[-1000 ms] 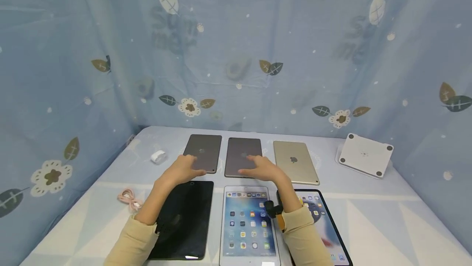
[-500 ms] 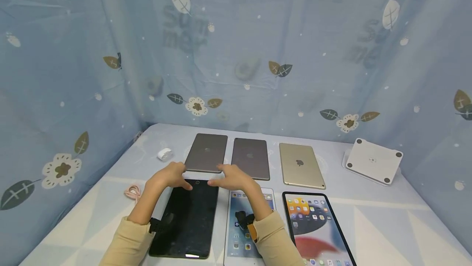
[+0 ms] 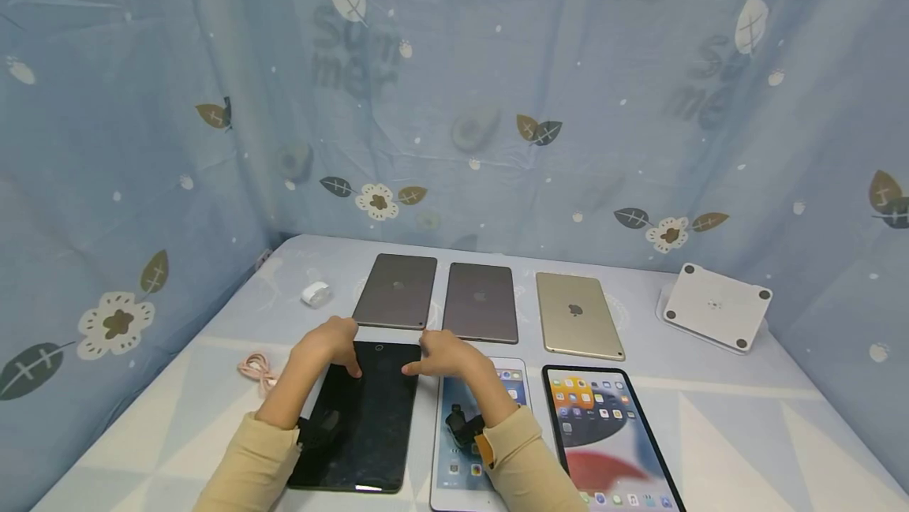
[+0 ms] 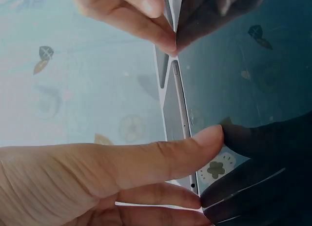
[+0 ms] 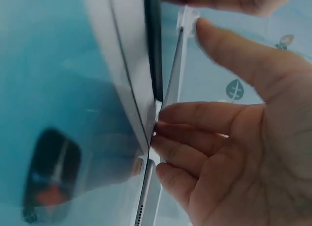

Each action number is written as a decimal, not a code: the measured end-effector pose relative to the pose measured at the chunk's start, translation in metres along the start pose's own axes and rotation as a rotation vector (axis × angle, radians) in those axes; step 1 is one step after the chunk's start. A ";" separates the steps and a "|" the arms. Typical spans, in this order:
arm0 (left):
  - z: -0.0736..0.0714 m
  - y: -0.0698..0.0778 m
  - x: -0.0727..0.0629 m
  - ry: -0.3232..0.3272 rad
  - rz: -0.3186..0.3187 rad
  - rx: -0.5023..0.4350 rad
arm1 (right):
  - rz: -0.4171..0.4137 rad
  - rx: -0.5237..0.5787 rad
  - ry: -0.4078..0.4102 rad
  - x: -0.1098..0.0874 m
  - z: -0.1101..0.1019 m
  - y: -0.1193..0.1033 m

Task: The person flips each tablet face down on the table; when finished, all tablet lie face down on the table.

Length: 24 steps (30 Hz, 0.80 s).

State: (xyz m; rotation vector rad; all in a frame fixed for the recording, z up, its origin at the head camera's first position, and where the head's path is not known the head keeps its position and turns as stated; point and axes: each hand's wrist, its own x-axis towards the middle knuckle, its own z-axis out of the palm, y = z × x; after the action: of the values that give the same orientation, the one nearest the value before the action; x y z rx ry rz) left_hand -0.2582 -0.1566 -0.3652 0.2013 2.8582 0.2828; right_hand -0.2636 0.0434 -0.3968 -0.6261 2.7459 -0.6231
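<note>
A black tablet point(image 3: 376, 417) lies screen up at the front left, its display dark. By its top left corner is my left hand point(image 3: 328, 350), thumb over the screen and fingers at the edge. In the left wrist view that thumb point(image 4: 161, 157) meets its reflection, so it seems to touch the glass. My right hand point(image 3: 449, 354) is at the top right corner. The right wrist view has its fingers point(image 5: 200, 118) fairly straight, tips at the tablet's side, with the thumb point(image 5: 234, 50) lifted off. Partly beneath my right arm lies a white tablet point(image 3: 513, 386) with a lit screen.
Another lit tablet point(image 3: 611, 433) with a black border is at the front right. Behind lie two dark grey tablets point(image 3: 398, 287) point(image 3: 481, 299) and a gold one point(image 3: 577, 315), backs up. A white stand point(image 3: 717, 305), white charger point(image 3: 316, 294) and pink cable point(image 3: 257, 368) flank them.
Both hands have come toward the black tablet, the right one travelling left from over the middle grey tablet. In the last half second they lowered slightly onto its top corners.
</note>
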 end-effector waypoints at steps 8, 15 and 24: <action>0.003 0.010 -0.002 0.021 -0.012 0.063 | 0.021 0.042 0.034 0.000 0.005 -0.002; 0.003 0.011 -0.004 0.046 0.012 0.084 | 0.034 0.147 0.040 -0.002 0.008 -0.006; 0.004 0.008 -0.002 0.045 0.058 0.092 | 0.106 0.589 0.013 -0.004 0.010 -0.001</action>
State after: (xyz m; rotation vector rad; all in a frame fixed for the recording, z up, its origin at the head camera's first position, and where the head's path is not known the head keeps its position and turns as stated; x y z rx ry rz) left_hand -0.2542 -0.1490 -0.3664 0.2996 2.9161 0.1693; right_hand -0.2568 0.0406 -0.4044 -0.3304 2.3948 -1.3300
